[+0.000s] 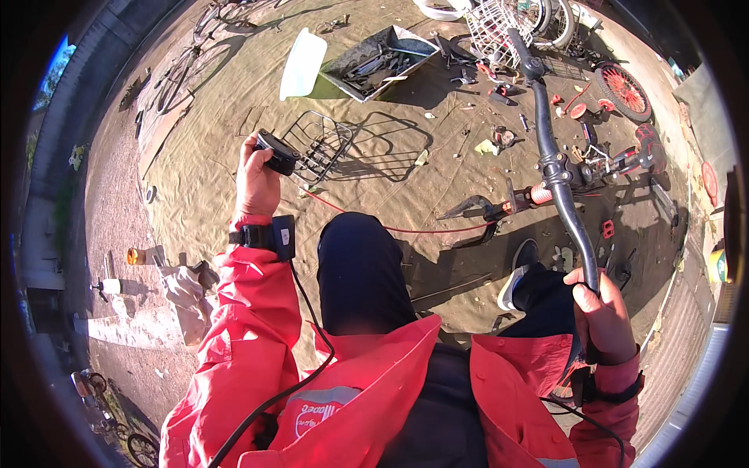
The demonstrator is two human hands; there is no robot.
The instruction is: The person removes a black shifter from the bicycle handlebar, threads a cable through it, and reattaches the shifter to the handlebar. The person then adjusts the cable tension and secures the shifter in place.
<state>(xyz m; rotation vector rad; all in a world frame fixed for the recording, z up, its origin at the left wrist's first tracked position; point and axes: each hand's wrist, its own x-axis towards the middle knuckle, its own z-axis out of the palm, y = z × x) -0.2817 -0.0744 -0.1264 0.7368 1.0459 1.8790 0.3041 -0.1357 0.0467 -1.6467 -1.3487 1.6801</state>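
My left hand [259, 175] is raised at the left, its fingers closed round a short, black, rounded thing [282, 156] whose kind I cannot make out. Beyond it on the ground cloth stands a black wire bicycle basket or rack [324, 144], which casts a long shadow. At the right, my right hand [605, 312] is closed on the near end of a black bicycle handlebar [575, 222]. The handlebar is joined by its stem to a bicycle [542, 193] with an orange-red part. A thin red cable [437, 231] runs across the cloth between the bicycle and the area below my left hand.
A dark tray of tools [380, 64] and a pale green basin [304, 64] lie ahead. A white wire basket [499, 31], a red-spoked wheel [622, 91] and scattered small parts are at the far right. Left, there is a beige cloth [183, 300]. My shoe [518, 273] is near the bicycle.
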